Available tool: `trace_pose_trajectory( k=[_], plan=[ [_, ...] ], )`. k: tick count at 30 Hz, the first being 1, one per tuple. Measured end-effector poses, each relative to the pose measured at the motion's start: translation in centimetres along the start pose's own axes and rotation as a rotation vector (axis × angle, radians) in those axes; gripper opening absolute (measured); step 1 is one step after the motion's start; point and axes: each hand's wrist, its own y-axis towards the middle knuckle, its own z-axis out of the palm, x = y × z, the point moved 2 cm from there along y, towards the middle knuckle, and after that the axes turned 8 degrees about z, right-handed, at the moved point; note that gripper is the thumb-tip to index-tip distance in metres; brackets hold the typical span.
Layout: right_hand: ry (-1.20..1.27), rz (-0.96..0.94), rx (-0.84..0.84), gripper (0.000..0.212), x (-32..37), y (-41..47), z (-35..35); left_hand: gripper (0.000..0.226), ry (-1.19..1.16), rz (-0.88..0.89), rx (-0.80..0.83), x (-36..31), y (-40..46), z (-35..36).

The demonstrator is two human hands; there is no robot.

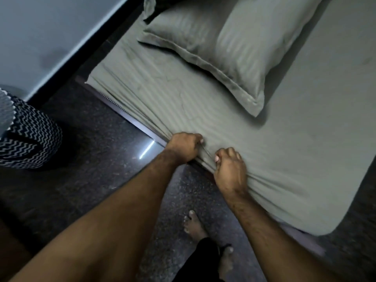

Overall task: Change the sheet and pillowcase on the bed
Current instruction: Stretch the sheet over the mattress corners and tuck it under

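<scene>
A grey-green striped sheet [295, 139] covers the mattress, smooth on top and bunched into folds along the near side edge. A pillow [223, 43] in a matching striped pillowcase lies at the head end. My left hand [184, 146] grips the gathered sheet at the mattress edge. My right hand [231, 169] grips the same edge fold just to its right, fingers curled into the fabric. Both hands sit close together over the side of the bed.
Dark speckled floor [97, 169] runs along the bed side, where my bare feet [195, 224] stand. A black-and-white zigzag patterned basket [30, 137] sits at the left. A pale wall with black skirting [67, 33] lies beyond the bed's head corner.
</scene>
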Motion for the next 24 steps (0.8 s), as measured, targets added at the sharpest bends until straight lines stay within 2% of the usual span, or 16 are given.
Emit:
trace_pose_trajectory(
  k=[3, 5, 7, 9, 13, 15, 17, 20, 22, 24],
  plan=[
    [-0.006, -0.125, 0.093, 0.032, 2.5, -0.9, 0.6, 0.01, -0.224, -0.04, -0.011, 2.3, -1.7, -0.2],
    [-0.067, -0.198, 0.163, 0.049, 4.4, -1.2, 1.2, 0.016, -0.209, -0.031, -0.047, 4.7, -3.0, -1.1],
    [-0.093, -0.219, 0.199, 0.06, 6.6, -1.0, 1.8, 0.029, -0.013, -0.05, -0.102, 7.7, -4.0, -2.6],
    [-0.044, -0.206, 0.164, 0.064, 8.8, 0.6, 2.7, 0.031, 0.219, -0.04, -0.196, 10.9, -3.9, -4.1],
    [0.005, -0.246, 0.132, 0.075, 14.9, 4.6, 4.9, 0.035, 0.456, 0.031, -0.25, 17.4, -2.6, -7.7],
    [-0.014, -0.24, 0.095, 0.071, 19.3, 7.2, 7.0, 0.045, 0.459, 0.011, -0.23, 22.3, -1.8, -9.9],
    [-0.016, -0.158, 0.032, 0.063, 23.3, 9.4, 8.0, 0.058, 0.392, 0.098, -0.137, 26.0, -1.0, -11.8],
    [-0.066, -0.09, -0.047, 0.032, 27.7, 12.5, 9.3, 0.04, 0.426, 0.29, -0.089, 29.3, 0.6, -13.9],
    [-0.039, -0.01, -0.102, 0.016, 29.1, 13.6, 10.2, 0.026, 0.397, 0.32, -0.144, 30.8, 1.4, -14.6],
    [0.02, 0.069, -0.181, 0.012, 29.5, 13.9, 11.2, 0.021, 0.343, 0.314, -0.187, 31.6, 2.0, -14.5]
  ],
)
